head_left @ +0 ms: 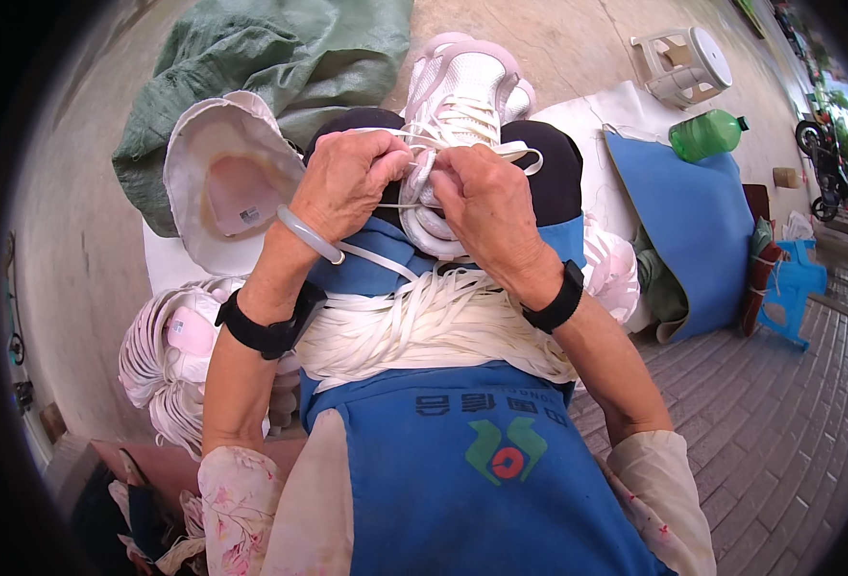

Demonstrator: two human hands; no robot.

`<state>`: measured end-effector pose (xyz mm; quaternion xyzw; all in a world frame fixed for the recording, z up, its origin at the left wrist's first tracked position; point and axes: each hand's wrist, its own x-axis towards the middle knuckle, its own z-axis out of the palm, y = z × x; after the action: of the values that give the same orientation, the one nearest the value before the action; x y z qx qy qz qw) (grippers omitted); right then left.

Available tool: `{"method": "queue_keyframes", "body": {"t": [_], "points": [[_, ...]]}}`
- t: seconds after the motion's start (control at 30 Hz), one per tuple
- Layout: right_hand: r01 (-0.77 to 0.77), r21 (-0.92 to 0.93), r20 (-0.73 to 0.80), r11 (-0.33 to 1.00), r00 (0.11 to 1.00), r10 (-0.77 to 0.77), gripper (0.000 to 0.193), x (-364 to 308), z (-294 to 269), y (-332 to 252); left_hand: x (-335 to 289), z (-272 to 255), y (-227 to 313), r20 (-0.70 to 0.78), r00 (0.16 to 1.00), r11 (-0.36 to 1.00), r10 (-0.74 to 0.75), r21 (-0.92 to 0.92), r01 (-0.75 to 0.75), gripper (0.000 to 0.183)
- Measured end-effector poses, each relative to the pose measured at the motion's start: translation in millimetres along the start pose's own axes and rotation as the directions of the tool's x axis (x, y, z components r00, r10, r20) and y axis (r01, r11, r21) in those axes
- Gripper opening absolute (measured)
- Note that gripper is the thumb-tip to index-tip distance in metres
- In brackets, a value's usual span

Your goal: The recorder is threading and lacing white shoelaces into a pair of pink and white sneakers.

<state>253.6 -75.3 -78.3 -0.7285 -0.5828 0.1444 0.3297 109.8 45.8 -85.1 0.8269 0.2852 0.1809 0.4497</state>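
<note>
A white and pale pink sneaker (463, 84) rests between my knees, its toe pointing away from me, with a white shoelace (470, 113) threaded across its front. My left hand (355, 179) is closed at the left of the shoe's collar, pinching the lace. On the other side my right hand (486, 200) also pinches the lace, its fingers bent over the upper eyelets. A loop of lace sticks out to the right beyond my right hand. The fingertips partly cover the tongue. Across my lap, on the blue apron (414, 451), lies a thick bundle of white laces (414, 331).
Left of my knee stands a white shell-shaped piece (186, 182) beside a green woven sack (280, 72). Stacked pink-white shoe parts (169, 360) lie lower left. To the right are a blue sheet (688, 226), a green bottle (705, 135), a white stool (683, 65) and a blue stool (791, 288).
</note>
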Motion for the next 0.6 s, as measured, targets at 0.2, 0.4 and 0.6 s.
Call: {"method": "queue_keyframes", "body": {"t": [0.2, 0.4, 0.6], "points": [[-0.019, 0.075, -0.029, 0.997, 0.999, 0.021, 0.013, 0, 4, 1, 6, 16, -7, -0.133, 0.921, 0.859, 0.366, 0.429, -0.279, 0.014], [-0.117, 0.161, 0.112, 0.98, 0.989, 0.099, 0.013, 9, -1, 5, -7, 22, -4, -0.18, 0.96, 0.94, 0.216, 0.304, -0.155, 0.01], [-0.061, 0.152, -0.028, 0.987, 0.997, 0.066, 0.013, 4, 6, 2, -10, 25, -7, -0.269, 0.94, 0.957, 0.21, 0.254, -0.141, 0.011]]}}
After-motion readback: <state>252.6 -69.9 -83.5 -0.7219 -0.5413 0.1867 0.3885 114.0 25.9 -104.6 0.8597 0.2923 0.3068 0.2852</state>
